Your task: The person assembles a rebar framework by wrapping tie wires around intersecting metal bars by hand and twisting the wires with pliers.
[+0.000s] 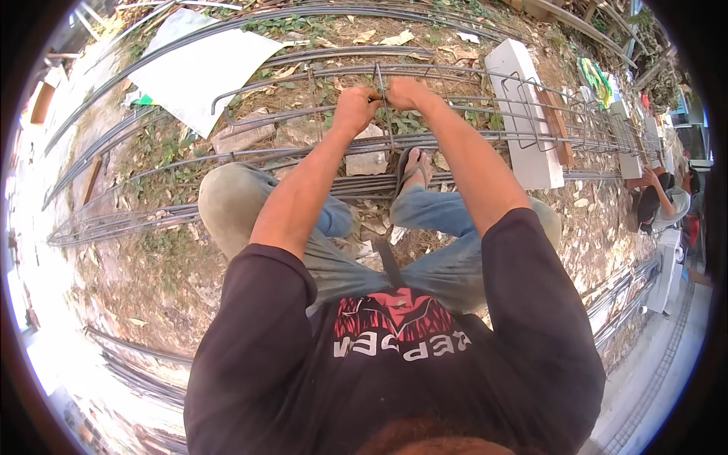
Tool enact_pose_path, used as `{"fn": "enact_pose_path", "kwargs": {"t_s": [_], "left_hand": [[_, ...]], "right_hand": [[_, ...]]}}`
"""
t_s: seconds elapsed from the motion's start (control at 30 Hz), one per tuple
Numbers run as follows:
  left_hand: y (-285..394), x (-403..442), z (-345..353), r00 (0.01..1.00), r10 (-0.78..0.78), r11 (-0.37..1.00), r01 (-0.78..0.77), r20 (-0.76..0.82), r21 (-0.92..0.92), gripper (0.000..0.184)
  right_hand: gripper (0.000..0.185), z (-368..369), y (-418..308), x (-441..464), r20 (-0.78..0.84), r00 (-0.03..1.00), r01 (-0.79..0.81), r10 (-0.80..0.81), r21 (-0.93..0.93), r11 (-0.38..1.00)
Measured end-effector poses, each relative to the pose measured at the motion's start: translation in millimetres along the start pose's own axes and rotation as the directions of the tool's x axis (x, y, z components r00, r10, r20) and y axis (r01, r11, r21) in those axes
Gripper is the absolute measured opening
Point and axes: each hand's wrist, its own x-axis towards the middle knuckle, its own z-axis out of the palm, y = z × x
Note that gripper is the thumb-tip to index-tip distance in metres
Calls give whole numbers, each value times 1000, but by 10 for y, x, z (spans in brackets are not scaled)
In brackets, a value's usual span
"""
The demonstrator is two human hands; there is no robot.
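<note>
My left hand point(354, 111) is closed at a crossing of steel bars, with its fingertips pinched against the bar. Close beside it, my right hand point(406, 92) is closed too, its fingers at the same joint. Whatever small thing sits between the fingers is hidden. A thin rebar stirrup point(390, 129) runs upright in the view between my hands, across the long reinforcing bars point(299, 112). These bars lie side by side in front of my knees, one with a hooked left end.
A white sheet point(205, 68) lies at upper left. To the right, a pale block point(523, 114) and a wooden piece point(556, 125) lie at the bar cage, among more stirrups point(523, 97). Concrete chunks point(366, 161) lie near my sandalled foot point(413, 168). Another person point(663, 201) sits far right.
</note>
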Motion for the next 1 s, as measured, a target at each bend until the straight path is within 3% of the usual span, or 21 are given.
{"fn": "enact_pose_path", "kwargs": {"t_s": [0.03,0.13,0.17,0.23,0.33,0.43,0.53,0.63,0.73,0.83,0.93,1.0], "left_hand": [[11,-4,0,1000,7,1000,-7,-8,-2,17],[-7,1,11,1000,-18,1000,18,1,-9,16],[12,-3,2,999,-41,999,41,16,-14,16],[4,34,8,999,-52,999,52,15,-17,16],[-51,27,27,999,-32,999,32,3,-7,16],[-38,51,14,1000,-25,1000,25,18,0,16],[-31,47,-7,999,-42,999,42,27,-6,16],[-38,34,3,998,-53,998,54,23,-40,18],[-47,18,-10,999,-26,1000,26,27,-11,17],[-30,41,11,997,-56,998,57,45,-18,15],[-53,38,21,997,-77,995,79,32,-65,16],[-83,18,44,1000,-16,999,16,-18,-36,19]], "right_hand": [[41,1,1,70,70,998,5,-5,7,1000],[33,-320,-156,-218,-54,997,-67,62,-100,993],[30,-405,-222,-417,-292,956,-26,-5,-103,994],[25,-492,-395,-826,-696,703,63,-147,-145,987],[28,-289,-767,-1481,-586,810,91,-8,112,990],[29,610,-414,-1079,-536,831,-76,151,158,984],[35,745,-365,-924,-549,795,-152,258,231,961],[38,675,-340,-878,-467,848,-124,251,286,950],[34,519,-328,-950,-534,837,-35,117,162,986],[26,340,-453,-892,-346,896,-209,279,225,952],[22,124,-570,-996,-383,923,-118,23,-226,967],[21,-97,-523,-1055,-327,943,-65,-52,-337,939]]}}
